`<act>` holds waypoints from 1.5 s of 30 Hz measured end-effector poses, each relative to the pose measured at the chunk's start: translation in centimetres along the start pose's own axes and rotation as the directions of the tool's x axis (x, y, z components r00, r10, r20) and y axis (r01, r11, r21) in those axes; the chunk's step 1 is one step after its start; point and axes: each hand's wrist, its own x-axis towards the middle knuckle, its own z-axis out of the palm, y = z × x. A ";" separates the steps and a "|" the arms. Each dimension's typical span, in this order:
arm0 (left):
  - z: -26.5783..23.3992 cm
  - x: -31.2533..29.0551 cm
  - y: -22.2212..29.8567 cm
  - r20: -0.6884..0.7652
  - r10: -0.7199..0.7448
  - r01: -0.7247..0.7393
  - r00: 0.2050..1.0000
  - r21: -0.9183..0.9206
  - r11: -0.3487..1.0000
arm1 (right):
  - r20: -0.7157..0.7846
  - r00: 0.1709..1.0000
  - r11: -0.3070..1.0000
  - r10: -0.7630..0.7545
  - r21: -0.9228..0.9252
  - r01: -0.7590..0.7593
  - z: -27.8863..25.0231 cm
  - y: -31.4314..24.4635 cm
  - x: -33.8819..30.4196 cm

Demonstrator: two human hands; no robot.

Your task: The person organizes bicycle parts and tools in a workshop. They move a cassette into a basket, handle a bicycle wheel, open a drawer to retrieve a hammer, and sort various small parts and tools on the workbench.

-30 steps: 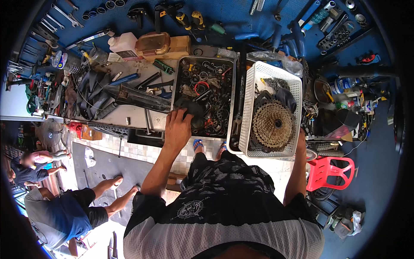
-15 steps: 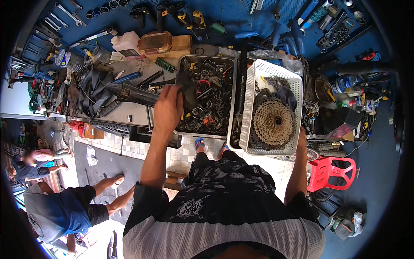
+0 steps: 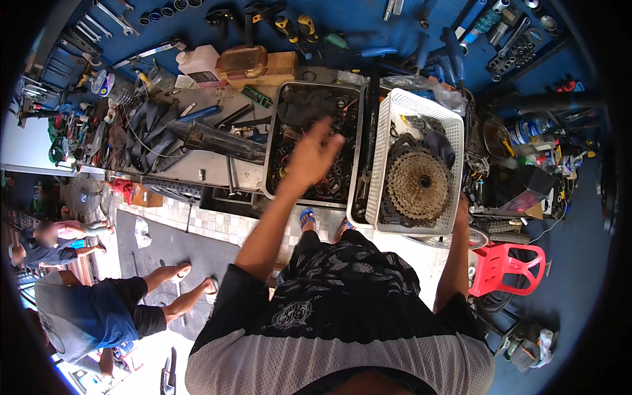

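Observation:
My left hand (image 3: 315, 157) is over a metal tray (image 3: 266, 178) full of small dark bike parts, rings and a few red pieces. It is blurred, its fingers apart, with nothing seen in them. A dark, flat piece (image 3: 304, 107), too blurred to name, lies at the tray's back. My right hand (image 3: 461, 212) is at the right side of a white plastic basket (image 3: 380, 164), holding it; its fingers are mostly hidden. In the basket are a large, dirty bicycle cassette (image 3: 419, 185), a dark cloth-like piece (image 3: 439, 146) and other dark parts.
A long black fender-like piece (image 3: 214, 141) lies left of the tray, by black rubber strips (image 3: 148, 135). Tools hang on the blue wall (image 3: 342, 20). A red chair (image 3: 510, 268) stands right. Another person (image 3: 99, 309) is at lower left, over a grey mat (image 3: 158, 240).
My left hand has moved right, from the tray's left edge to over its middle. The dark piece has shifted toward the tray's back. My right hand stays at the basket.

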 end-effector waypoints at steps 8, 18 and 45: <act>8.1 -5.4 4.2 0.060 -0.210 0.216 0.976 -0.131 0.968 | -0.066 0.996 0.996 -0.051 0.064 0.055 -2.2 3.2 2.0; 10.0 -4.4 2.1 0.116 -0.317 0.324 0.941 -0.050 0.945 | -0.020 0.980 0.979 -0.200 0.043 0.201 -1.5 3.4 2.8; -5.8 -9.0 -2.9 -0.108 -0.408 0.338 0.907 -0.391 0.856 | -0.079 0.962 0.936 -0.262 0.221 0.273 22.4 -2.4 -5.3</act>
